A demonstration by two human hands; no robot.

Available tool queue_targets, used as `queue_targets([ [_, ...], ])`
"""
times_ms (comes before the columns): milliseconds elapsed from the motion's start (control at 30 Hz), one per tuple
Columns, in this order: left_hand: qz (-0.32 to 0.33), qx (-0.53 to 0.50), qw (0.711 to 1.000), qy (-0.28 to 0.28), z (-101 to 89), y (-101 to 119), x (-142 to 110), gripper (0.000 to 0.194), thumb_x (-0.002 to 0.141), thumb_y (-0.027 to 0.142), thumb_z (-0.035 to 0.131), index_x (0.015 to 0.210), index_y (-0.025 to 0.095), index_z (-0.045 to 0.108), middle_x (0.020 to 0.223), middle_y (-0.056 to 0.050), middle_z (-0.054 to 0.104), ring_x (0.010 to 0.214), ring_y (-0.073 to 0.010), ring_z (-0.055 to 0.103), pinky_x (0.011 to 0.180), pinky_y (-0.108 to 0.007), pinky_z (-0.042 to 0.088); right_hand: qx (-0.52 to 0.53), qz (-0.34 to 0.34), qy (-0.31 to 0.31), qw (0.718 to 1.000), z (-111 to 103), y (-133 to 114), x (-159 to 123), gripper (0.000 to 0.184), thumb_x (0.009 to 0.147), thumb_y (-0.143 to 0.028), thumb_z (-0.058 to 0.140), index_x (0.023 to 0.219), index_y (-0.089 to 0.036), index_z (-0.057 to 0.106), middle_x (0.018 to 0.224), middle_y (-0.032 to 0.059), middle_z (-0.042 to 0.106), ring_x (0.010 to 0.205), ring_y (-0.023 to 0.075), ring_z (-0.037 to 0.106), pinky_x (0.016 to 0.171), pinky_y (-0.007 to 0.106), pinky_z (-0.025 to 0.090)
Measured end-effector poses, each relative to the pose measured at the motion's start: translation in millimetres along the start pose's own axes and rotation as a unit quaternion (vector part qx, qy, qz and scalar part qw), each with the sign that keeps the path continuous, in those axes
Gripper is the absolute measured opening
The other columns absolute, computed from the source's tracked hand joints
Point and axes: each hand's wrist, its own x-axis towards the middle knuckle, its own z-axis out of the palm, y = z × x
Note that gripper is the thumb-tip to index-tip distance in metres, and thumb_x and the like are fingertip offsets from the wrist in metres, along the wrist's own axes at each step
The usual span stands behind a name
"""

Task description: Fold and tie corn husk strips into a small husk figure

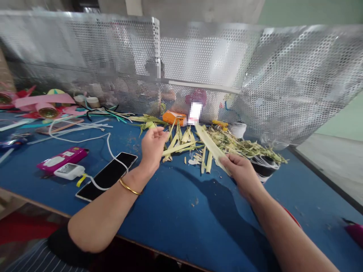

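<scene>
My right hand [241, 172] pinches one end of a long, flat, pale yellow-green leaf strip [210, 141], which slants away up and to the left. Opposite it, my left hand [153, 147] is raised with bent fingers drawn together; whether anything thin is between them cannot be made out. Just beyond its fingertips lie several similar pale strips [181, 146], spread on the blue table [176, 211]. A heap of dried, shredded plant pieces [241, 143] sits behind my right hand. Small scraps [195, 159] lie between the two hands.
Left of my arm are a dark-screened phone [109, 175], a white cable [109, 141] and a magenta box [62, 159]. Pink ribbon pieces [45, 100] lie far left. An orange pack [172, 118] stands behind the strips. A perforated metal screen [198, 56] borders the back.
</scene>
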Motion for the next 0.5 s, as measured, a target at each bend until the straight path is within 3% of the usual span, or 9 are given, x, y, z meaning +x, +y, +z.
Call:
queue_targets([
  [67,-0.091,-0.003,0.990,-0.106,7.7,-0.4,-16.6,0.022,0.075,0.035,0.067,0.087,0.016,0.065,0.083,-0.003,0.068,0.071,-0.0121,0.058,0.063,-0.023,0.044,0.008,-0.029,0.019,0.999,17.5,3.3,-5.2,0.041,0.075,-0.058,0.063,0.063,-0.020,0.055,0.049,-0.0052,0.046,0.043,0.0094,0.035,0.043,0.024,0.026],
  [133,-0.155,0.012,0.949,-0.273,15.6,-0.2,-37.4,0.027,0.073,0.041,0.070,0.081,0.015,0.066,0.077,-0.003,0.067,0.067,-0.0124,0.058,0.060,-0.024,0.042,-0.004,-0.043,0.015,0.999,35.2,4.9,-12.9,0.043,0.080,-0.058,0.058,0.062,-0.020,0.052,0.048,-0.0051,0.045,0.043,0.0095,0.036,0.043,0.023,0.028],
  [167,-0.181,0.011,0.932,-0.314,19.1,-0.3,-47.1,0.028,0.072,0.041,0.072,0.082,0.015,0.066,0.076,-0.003,0.067,0.066,-0.0126,0.058,0.059,-0.024,0.041,-0.015,-0.044,0.009,0.999,43.2,5.2,-17.3,0.043,0.083,-0.058,0.056,0.062,-0.020,0.052,0.047,-0.0048,0.046,0.044,0.0100,0.039,0.044,0.023,0.030],
  [233,-0.211,0.004,0.919,-0.334,24.1,-1.3,-61.6,0.026,0.072,0.038,0.073,0.081,0.015,0.065,0.075,-0.003,0.067,0.066,-0.0128,0.058,0.058,-0.024,0.041,-0.047,-0.045,0.000,0.998,56.2,5.6,-26.3,0.042,0.086,-0.056,0.052,0.064,-0.021,0.051,0.049,-0.0038,0.049,0.046,0.0116,0.045,0.046,0.023,0.034],
  [333,-0.205,-0.005,0.924,-0.322,25.7,-5.9,-68.3,0.019,0.070,0.028,0.074,0.080,0.014,0.066,0.079,-0.004,0.069,0.072,-0.0144,0.061,0.065,-0.025,0.045,-0.108,-0.057,-0.007,0.993,66.7,8.2,-35.4,0.039,0.089,-0.054,0.049,0.068,-0.022,0.051,0.051,-0.0031,0.052,0.047,0.0129,0.049,0.046,0.023,0.035],
  [500,-0.177,0.052,0.929,-0.322,19.6,-13.8,-57.5,0.015,0.073,0.026,0.070,0.082,0.014,0.071,0.081,-0.004,0.071,0.076,-0.0172,0.063,0.067,-0.027,0.046,-0.106,-0.097,-0.031,0.989,63.2,13.2,-32.2,0.039,0.086,-0.053,0.054,0.063,-0.021,0.049,0.054,-0.0045,0.044,0.051,0.0111,0.038,0.048,0.024,0.028],
])
